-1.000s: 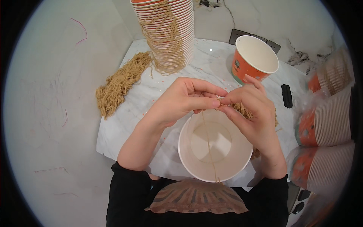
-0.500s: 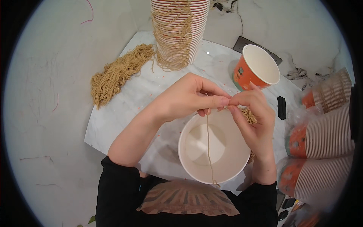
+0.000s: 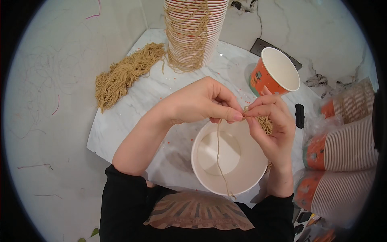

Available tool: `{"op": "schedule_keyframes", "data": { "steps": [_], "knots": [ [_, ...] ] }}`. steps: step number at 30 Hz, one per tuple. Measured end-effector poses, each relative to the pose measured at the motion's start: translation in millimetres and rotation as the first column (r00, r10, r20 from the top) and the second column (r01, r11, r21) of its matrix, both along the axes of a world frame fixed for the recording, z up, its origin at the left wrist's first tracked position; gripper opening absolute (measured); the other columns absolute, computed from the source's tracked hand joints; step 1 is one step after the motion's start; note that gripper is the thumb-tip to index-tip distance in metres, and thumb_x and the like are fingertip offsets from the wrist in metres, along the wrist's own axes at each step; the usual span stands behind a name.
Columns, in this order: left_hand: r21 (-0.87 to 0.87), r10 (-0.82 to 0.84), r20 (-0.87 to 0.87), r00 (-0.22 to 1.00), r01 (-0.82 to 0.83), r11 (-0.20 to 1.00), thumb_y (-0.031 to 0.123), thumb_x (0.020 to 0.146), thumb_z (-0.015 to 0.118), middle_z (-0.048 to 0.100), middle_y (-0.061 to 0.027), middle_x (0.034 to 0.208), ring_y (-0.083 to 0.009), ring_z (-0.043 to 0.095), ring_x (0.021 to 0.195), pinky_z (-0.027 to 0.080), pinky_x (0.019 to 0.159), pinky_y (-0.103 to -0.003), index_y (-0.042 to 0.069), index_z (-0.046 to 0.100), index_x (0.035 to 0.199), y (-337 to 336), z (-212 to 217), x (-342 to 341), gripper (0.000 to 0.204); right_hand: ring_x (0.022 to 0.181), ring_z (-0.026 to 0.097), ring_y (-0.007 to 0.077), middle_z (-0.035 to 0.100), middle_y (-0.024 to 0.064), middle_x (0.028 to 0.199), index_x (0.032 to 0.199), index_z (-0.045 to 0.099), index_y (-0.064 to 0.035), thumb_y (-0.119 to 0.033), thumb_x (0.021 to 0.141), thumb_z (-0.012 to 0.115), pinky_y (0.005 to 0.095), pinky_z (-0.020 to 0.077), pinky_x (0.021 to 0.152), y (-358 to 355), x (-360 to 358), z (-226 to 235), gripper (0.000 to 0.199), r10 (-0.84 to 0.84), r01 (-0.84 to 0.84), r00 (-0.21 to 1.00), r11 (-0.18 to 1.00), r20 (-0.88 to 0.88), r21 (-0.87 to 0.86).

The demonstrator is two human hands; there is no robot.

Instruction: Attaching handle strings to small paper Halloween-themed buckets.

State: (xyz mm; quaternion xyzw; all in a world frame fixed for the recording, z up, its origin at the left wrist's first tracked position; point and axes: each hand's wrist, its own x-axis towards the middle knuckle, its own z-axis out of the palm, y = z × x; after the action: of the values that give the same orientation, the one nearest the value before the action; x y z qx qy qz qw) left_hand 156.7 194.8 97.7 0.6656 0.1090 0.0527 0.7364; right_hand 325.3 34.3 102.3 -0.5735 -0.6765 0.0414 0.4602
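Observation:
Above a large white paper tub (image 3: pixel 201 177), my left hand (image 3: pixel 209 103) and my right hand (image 3: pixel 274 123) meet fingertip to fingertip. Both pinch a tan yarn strand (image 3: pixel 219 155) between thumb and fingers. One end of the strand hangs down from my left hand across the tub's mouth to its near rim. A small loop of yarn shows at the fingertips, though its exact form is too fine to make out. Behind my right hand, partly hidden by it, is a bundle of tan yarn (image 3: pixel 265 124) by the tub's right side.
Tan yarn wraps a tall stack of paper tubs (image 3: pixel 215 36) at the back. A yarn hank (image 3: pixel 127 74) lies to its left. An orange paper tub (image 3: pixel 258 78) stands back right, near a black strip (image 3: pixel 300 116). Bagged tub stacks (image 3: pixel 348 149) line the right side.
My joined fingertips have shifted slightly, and a small yarn loop now shows above them. The hanging strand has swung a little left at its top. Both hands keep their pinch.

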Motion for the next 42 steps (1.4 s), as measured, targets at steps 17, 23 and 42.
{"op": "schedule_keyframes", "data": {
  "steps": [17,23,42],
  "knots": [
    [-0.11,-0.035,0.026,0.999,0.038,0.993,0.015,0.092,0.071,0.064,0.0035,0.081,-0.0004,0.05,0.069,0.038,0.059,-0.018,0.004,0.07,0.096,2,-3,1,0.011,0.087,0.065,0.0182,0.063,0.004,0.093,0.086,0.072,-0.006,0.0,0.073,0.079,0.0527,0.0366,0.112,-1,-2,-1,0.016,0.001,-0.002,0.999,1.0,-0.034,-0.029],
    [0.055,0.106,0.164,0.981,-0.117,0.992,0.012,0.094,0.067,0.063,0.004,0.082,0.0,0.049,0.067,0.038,0.058,-0.019,0.003,0.067,0.094,-12,-11,4,0.009,0.086,0.065,0.0186,0.061,0.0039,0.094,0.087,0.074,-0.0071,-0.001,0.073,0.08,0.0519,0.0333,0.115,-1,-2,-3,0.016,-0.007,0.009,0.999,0.999,0.053,-0.033],
    [0.062,0.194,0.075,0.978,-0.199,0.978,0.01,0.095,0.067,0.062,0.0053,0.081,0.0016,0.052,0.069,0.04,0.06,-0.016,0.002,0.064,0.094,-23,4,0,0.009,0.083,0.064,0.0247,0.066,0.0041,0.086,0.085,0.065,-0.0043,-0.008,0.078,0.078,0.0469,0.0442,0.1,-1,-7,1,0.015,-0.071,0.077,0.995,0.994,0.074,-0.076]
  ]
}}
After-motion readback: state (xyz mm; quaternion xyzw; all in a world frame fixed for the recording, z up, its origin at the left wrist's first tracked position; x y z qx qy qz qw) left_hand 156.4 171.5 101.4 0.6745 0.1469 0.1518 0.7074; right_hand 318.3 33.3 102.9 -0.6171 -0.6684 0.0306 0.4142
